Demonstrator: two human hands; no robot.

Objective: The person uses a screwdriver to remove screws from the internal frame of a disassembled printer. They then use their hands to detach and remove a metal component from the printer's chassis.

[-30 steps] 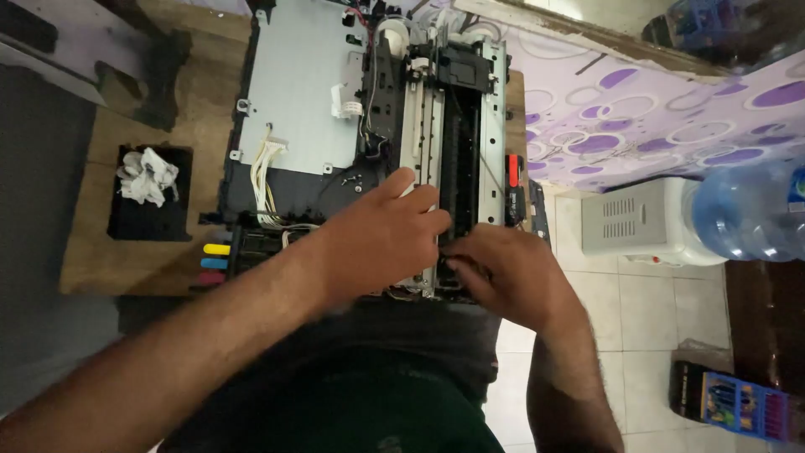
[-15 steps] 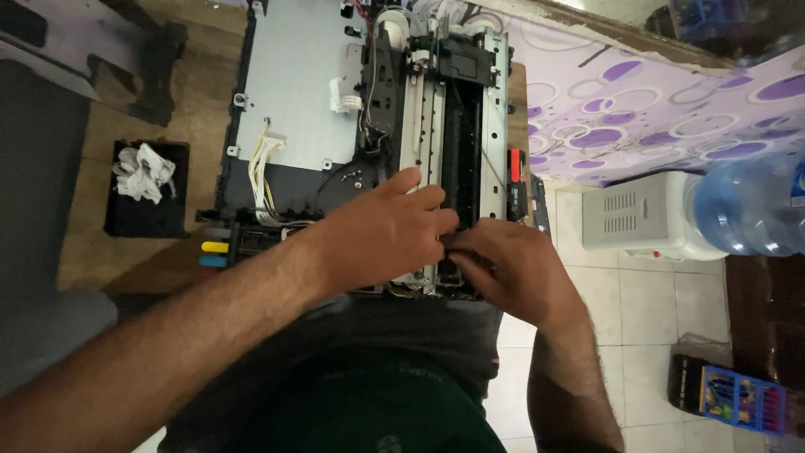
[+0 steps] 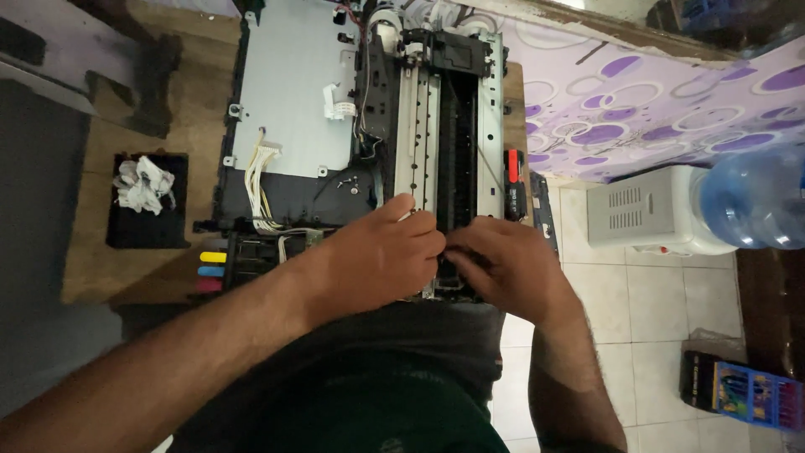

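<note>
Head view: left hand [image 3: 381, 260] and right hand [image 3: 503, 264], fingers curled, pinch opened printer's [image 3: 436, 126] near edge.

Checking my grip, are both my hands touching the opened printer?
Touching. The head view shows left hand and right hand pressed onto the opened printer near edge.

Both forearms reaching forward, bare, converging. Left hand [image 3: 377, 264] palm down, knuckles raised, fingers [image 3: 423, 239] curled and pinched together at the tips. Right hand [image 3: 507, 268] just beside, blurred, its fingers bent inward, tips meeting the left fingers.
</note>
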